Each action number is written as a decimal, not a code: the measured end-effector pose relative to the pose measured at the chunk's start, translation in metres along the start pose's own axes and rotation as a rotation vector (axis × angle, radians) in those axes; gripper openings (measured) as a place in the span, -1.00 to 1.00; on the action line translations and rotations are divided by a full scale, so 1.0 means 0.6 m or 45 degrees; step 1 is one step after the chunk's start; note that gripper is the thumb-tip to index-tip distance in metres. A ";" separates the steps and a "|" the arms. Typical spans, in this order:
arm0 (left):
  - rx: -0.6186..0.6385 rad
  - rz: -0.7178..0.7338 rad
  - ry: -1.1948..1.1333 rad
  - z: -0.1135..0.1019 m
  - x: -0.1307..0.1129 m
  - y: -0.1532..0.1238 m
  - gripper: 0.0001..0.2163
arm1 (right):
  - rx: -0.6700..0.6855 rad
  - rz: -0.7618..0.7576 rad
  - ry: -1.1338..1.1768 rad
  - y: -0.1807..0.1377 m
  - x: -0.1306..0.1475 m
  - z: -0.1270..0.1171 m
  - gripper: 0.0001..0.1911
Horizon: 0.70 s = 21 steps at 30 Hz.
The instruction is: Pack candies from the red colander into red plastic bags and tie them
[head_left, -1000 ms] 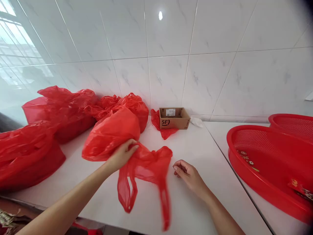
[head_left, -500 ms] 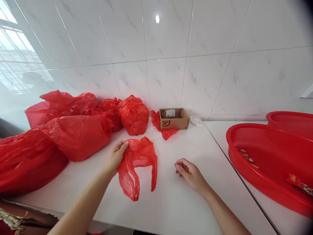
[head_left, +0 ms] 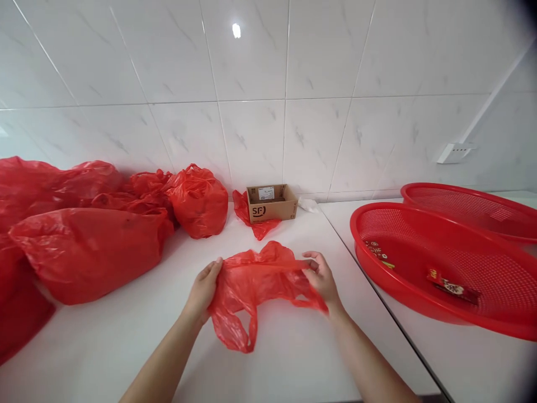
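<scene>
An empty red plastic bag (head_left: 258,282) is stretched between both hands just above the white table (head_left: 126,347). My left hand (head_left: 205,288) pinches its left edge. Its right edge sits in my right hand (head_left: 321,277), whose fingers are curled round the plastic. One handle loop of the bag hangs down toward the table in front of me.
Several filled red plastic bags (head_left: 90,246) are heaped on the left along the tiled wall. A small cardboard box (head_left: 271,203) stands at the back with a red bag under it. Two red mesh baskets (head_left: 440,268) sit on the right, the nearer holding small packets.
My right hand rose from the table and took hold of the bag's right side. The left hand brought the bag toward the centre, and it is now spread between both hands. The view swung right.
</scene>
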<state>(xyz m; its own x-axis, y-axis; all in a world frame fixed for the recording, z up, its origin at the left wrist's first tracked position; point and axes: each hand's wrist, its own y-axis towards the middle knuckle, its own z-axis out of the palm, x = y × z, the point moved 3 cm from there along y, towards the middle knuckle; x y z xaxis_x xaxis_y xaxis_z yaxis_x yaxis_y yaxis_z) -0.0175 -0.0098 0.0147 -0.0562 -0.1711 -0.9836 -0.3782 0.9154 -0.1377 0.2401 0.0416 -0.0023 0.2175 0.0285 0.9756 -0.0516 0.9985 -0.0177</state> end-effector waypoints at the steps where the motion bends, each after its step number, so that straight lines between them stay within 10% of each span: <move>1: -0.098 0.024 0.058 -0.018 0.003 0.006 -0.59 | -0.053 0.036 0.108 0.006 0.002 -0.007 -0.63; 6: -0.457 0.304 0.341 -0.031 -0.024 -0.035 -0.70 | -0.182 0.106 0.292 0.012 0.005 -0.011 -0.59; 11: -0.167 0.971 1.057 0.097 -0.024 -0.106 -0.84 | 0.009 -0.118 0.042 -0.011 0.011 0.020 -0.71; 14: -0.092 0.960 1.505 0.126 0.011 -0.089 -0.81 | 0.286 -0.111 -0.048 -0.023 0.011 0.035 -0.80; 21: -0.265 0.594 1.749 -0.033 -0.003 0.000 -0.70 | 0.335 -0.066 -0.169 -0.007 0.022 0.012 -0.83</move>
<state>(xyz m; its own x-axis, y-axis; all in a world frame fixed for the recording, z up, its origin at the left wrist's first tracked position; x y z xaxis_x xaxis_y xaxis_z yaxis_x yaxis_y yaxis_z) -0.0354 -0.0167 0.0190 -0.9802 -0.1949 -0.0350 -0.1965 0.9362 0.2914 0.2363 0.0376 0.0121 0.0982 -0.0460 0.9941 -0.2983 0.9516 0.0735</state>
